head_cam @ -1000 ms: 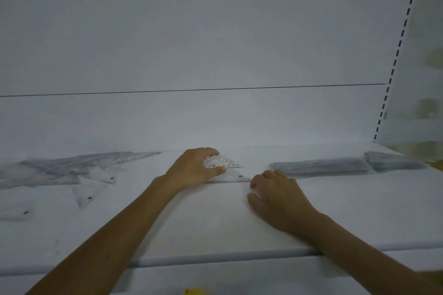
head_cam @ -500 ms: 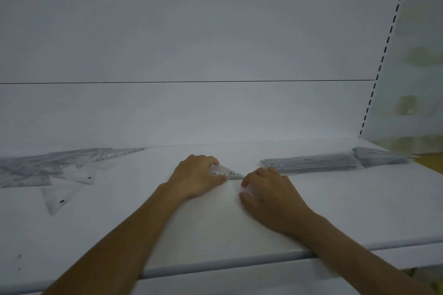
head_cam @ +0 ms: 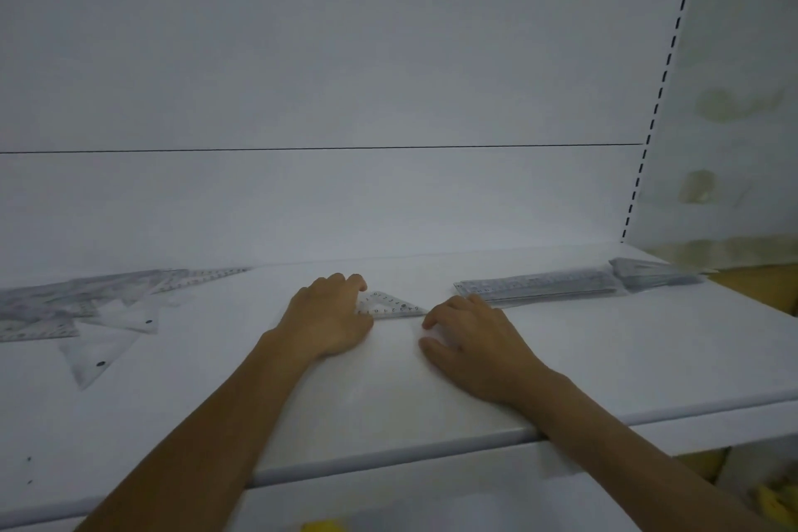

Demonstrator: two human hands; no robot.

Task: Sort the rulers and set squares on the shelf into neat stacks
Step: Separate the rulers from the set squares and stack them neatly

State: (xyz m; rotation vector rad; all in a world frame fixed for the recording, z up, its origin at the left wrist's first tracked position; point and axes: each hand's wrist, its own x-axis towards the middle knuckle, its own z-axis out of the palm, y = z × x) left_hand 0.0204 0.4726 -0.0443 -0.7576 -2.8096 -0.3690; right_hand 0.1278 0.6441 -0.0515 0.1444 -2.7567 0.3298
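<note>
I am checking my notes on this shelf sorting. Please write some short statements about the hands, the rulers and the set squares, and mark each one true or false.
1. The left hand holds a small set square. True.
2. The right hand grips a ruler. False: it rests on the shelf beside the set square's tip and holds nothing.
3. A stack of rulers lies to the right of both hands. True.
4. The pile at the left is already neat. False: its rulers and set squares lie scattered and overlapping.
</note>
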